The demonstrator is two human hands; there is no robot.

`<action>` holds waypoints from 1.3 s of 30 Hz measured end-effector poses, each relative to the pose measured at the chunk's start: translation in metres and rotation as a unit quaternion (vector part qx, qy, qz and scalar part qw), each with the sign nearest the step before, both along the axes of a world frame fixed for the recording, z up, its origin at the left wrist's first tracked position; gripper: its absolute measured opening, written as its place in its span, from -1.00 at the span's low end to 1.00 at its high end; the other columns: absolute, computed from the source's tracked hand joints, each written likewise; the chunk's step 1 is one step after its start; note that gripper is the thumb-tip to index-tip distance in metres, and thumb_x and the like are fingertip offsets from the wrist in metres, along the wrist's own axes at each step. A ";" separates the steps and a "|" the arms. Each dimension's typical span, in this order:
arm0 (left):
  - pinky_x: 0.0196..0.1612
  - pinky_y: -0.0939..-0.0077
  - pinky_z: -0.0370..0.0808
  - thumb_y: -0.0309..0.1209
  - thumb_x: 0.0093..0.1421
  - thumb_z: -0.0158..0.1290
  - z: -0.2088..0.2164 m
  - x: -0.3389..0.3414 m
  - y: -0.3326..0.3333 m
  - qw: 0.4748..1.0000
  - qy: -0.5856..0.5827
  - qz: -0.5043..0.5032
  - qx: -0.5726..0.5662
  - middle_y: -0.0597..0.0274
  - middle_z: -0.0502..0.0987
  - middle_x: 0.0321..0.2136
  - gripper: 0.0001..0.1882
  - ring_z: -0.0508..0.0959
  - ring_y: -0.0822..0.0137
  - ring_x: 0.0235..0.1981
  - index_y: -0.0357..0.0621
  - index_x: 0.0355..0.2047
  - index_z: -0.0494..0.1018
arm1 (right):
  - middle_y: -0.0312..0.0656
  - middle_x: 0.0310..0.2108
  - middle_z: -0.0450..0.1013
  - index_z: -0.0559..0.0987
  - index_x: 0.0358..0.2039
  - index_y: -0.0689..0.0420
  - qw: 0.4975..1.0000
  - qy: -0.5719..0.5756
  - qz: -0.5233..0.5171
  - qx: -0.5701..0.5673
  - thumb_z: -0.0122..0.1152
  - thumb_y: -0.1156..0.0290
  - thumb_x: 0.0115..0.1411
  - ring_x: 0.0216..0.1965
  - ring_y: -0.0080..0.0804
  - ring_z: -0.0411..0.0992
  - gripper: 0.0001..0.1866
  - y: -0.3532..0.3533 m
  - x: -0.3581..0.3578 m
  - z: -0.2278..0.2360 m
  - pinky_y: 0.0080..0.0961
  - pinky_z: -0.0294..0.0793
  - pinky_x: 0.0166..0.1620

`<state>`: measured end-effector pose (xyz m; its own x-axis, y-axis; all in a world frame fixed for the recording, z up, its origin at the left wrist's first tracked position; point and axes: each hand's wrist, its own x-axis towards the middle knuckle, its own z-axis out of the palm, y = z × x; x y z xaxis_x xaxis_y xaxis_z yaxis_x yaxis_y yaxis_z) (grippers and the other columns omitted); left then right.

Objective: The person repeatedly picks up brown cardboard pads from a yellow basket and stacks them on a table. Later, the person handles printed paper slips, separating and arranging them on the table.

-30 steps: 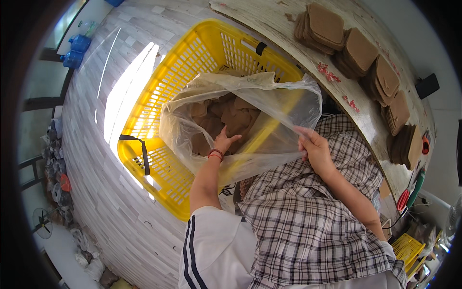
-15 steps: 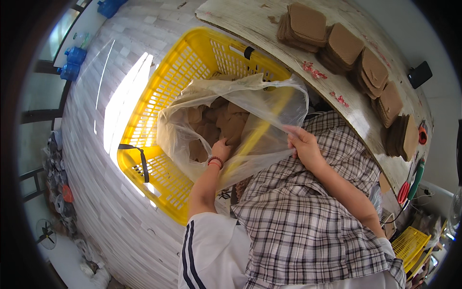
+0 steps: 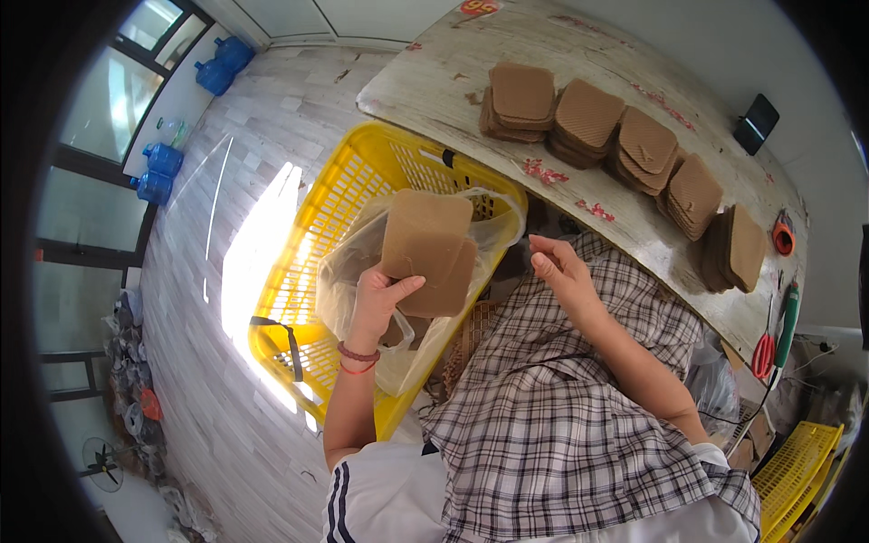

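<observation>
My left hand (image 3: pixel 373 306) grips a few flat brown pieces (image 3: pixel 425 226) with rounded corners, thumb on top and fingers beneath. They overlap unevenly above a clear plastic bag (image 3: pixel 348 276). That bag lies inside a yellow slotted basket (image 3: pixel 312 217), and the pieces partly hide its mouth. To the right, my right hand (image 3: pixel 568 279) is raised over my plaid apron (image 3: pixel 543 398), holding nothing, thumb and fingers apart. On the table (image 3: pixel 425 86) stand several stacks of similar brown pieces, among them a far-left stack (image 3: pixel 522 95) and a near-right stack (image 3: pixel 735 249).
Red-handled scissors (image 3: pixel 764 353) and a green-handled tool (image 3: pixel 789 326) are at the table's right edge. A black device (image 3: pixel 757 124) stands by the wall. Blue water bottles (image 3: pixel 217 74) are at the far left. More yellow baskets (image 3: pixel 797 471) sit at lower right.
My left hand has come up out of the bag with brown pieces in it. My right hand has let go of the bag's edge, and the bag has sunk into the basket. The view has shifted.
</observation>
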<state>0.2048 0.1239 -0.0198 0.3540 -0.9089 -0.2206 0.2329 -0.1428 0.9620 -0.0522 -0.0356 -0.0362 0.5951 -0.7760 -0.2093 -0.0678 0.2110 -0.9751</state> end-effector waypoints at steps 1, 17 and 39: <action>-0.11 0.56 0.51 -0.59 0.16 0.14 0.010 -0.013 -0.019 0.999 -0.001 -0.043 -0.024 0.25 0.59 -0.19 -0.72 0.55 0.49 -0.20 -0.31 -0.09 0.50 | -0.16 -0.07 0.39 0.40 0.11 0.28 1.000 -0.027 -0.004 0.002 0.23 0.13 0.24 -0.02 -0.43 0.37 -0.42 -0.009 -0.004 0.020 -0.50 0.37 0.07; -0.02 0.51 0.51 -0.68 0.14 0.07 0.046 -0.163 -0.164 0.969 0.111 -0.219 -0.035 0.17 0.54 -0.11 -0.61 0.55 0.42 -0.14 -0.32 0.01 0.37 | -0.28 -0.36 0.54 0.61 -0.34 0.19 0.929 0.134 0.094 -0.332 0.28 0.47 0.08 -0.26 -0.39 0.48 -0.87 -0.024 -0.214 0.129 -0.44 0.46 -0.17; -0.10 0.64 0.41 -0.58 -0.04 0.19 0.089 -0.223 -0.253 0.819 -0.013 -0.565 0.104 0.32 0.54 -0.29 -0.66 0.49 0.53 -0.24 -0.23 -0.19 0.48 | -0.23 -0.11 0.39 0.57 -0.43 0.10 0.884 0.074 0.027 -0.461 0.47 0.45 -0.16 -0.04 -0.23 0.32 -0.75 -0.065 -0.180 0.092 -0.35 0.35 0.02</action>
